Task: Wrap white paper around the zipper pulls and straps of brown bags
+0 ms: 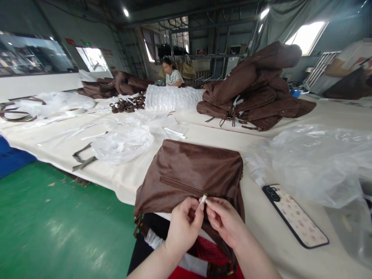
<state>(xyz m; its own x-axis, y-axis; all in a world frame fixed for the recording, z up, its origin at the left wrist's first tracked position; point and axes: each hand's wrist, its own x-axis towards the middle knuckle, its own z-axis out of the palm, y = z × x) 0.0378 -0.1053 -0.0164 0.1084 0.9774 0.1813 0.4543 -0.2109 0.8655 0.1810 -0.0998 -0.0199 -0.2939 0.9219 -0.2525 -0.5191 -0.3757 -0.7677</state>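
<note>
A brown leather-look handbag (192,162) lies at the table's near edge, its zipper (180,185) running slantwise across the upper face. At the zipper's right end, a small white strip (203,198), perhaps paper or foam wrap, covers the pull. My left hand (187,219) pinches this strip between thumb and fingers. From the other side, my right hand (222,217) also grips it, fingertips close to those of the left. The bag's strap (162,244), partly wrapped in white material, hangs below over my lap.
Right of the bag lies a phone in a patterned case (299,219), beside crumpled clear plastic (319,162). More brown bags (252,89) are piled behind. A plastic bag (122,143) and a bubble-wrap roll (174,98) lie leftward. A co-worker (173,75) is across the table.
</note>
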